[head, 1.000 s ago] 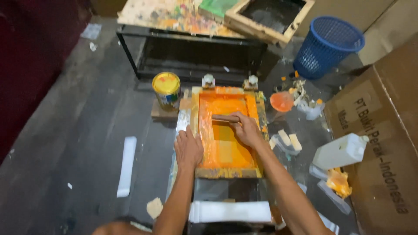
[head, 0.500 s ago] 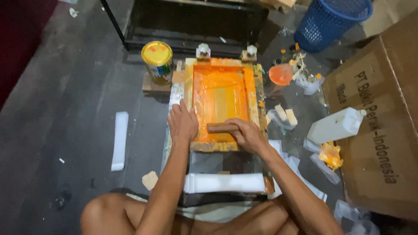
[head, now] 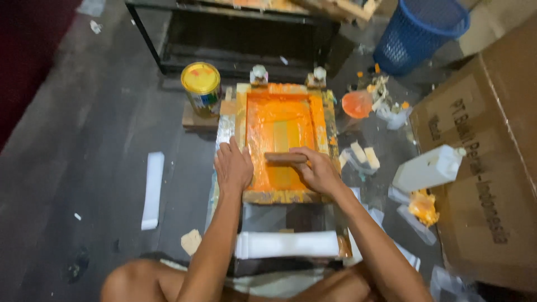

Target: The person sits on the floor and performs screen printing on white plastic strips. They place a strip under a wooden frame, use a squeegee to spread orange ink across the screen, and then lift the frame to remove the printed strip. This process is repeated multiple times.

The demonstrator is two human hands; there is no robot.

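The right hand (head: 320,170) is closed around a short wooden squeegee (head: 285,157), holding it crosswise on the orange-inked mesh of a screen-printing frame (head: 282,92). The left hand (head: 234,168) lies flat, fingers spread, pressing down on the frame's left edge; it grips nothing. The two hands are apart, with the squeegee between them. The frame lies flat on a low stand on the floor, its far end clamped by two small hinges, its mesh coated in wet orange ink.

Just behind the near edge of the frame, a white roll (head: 286,244) lies across the stand, close to the person's bare knees. To the frame's left, a paint can with a yellow lid (head: 201,85) stands on a small wooden block. A white strip (head: 152,190) lies on the grey floor further left. To the right are a shallow orange-stained cup (head: 357,104), pale scraps, a white plastic jug (head: 429,168) on its side and a large cardboard box (head: 492,162). A blue basket (head: 420,33) stands at the top right.

Possible risk: if the left hand eases its pressure, the frame may shift under the squeegee and smear the print. A tilted squeegee may leave uneven ink, and the wet ink could stain the right hand's fingers
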